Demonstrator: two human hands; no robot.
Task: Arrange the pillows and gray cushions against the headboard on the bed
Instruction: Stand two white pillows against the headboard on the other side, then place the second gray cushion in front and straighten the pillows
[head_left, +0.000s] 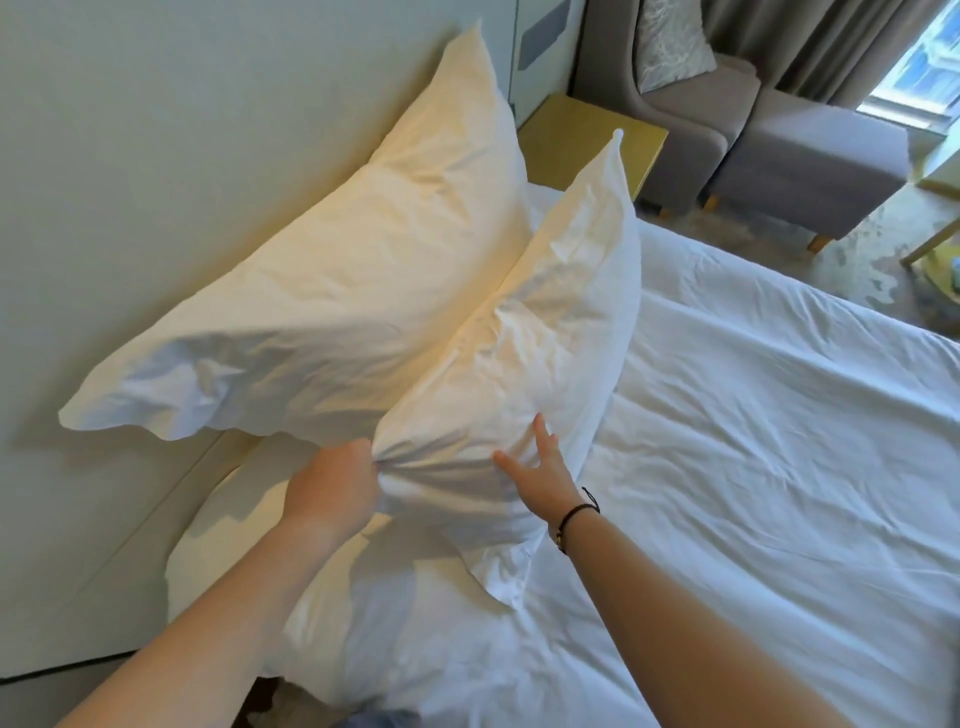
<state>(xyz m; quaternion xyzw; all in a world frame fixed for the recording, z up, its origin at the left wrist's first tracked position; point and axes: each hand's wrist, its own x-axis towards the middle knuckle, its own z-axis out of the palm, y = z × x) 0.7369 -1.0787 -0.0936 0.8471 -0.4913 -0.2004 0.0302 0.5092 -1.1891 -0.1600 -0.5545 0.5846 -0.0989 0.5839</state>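
Left hand (337, 488) bunches front pillow (519, 374); right hand (540, 467) rests flat on it.

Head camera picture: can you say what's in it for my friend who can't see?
Two bare hands set a white front pillow against a back pillow leaning on the headboard. The left hand grips it; the right hand rests open.

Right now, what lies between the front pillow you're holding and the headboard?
In the head view, another white pillow stands between them, leaning against the headboard. The front pillow rests against it, bunched in the left hand.
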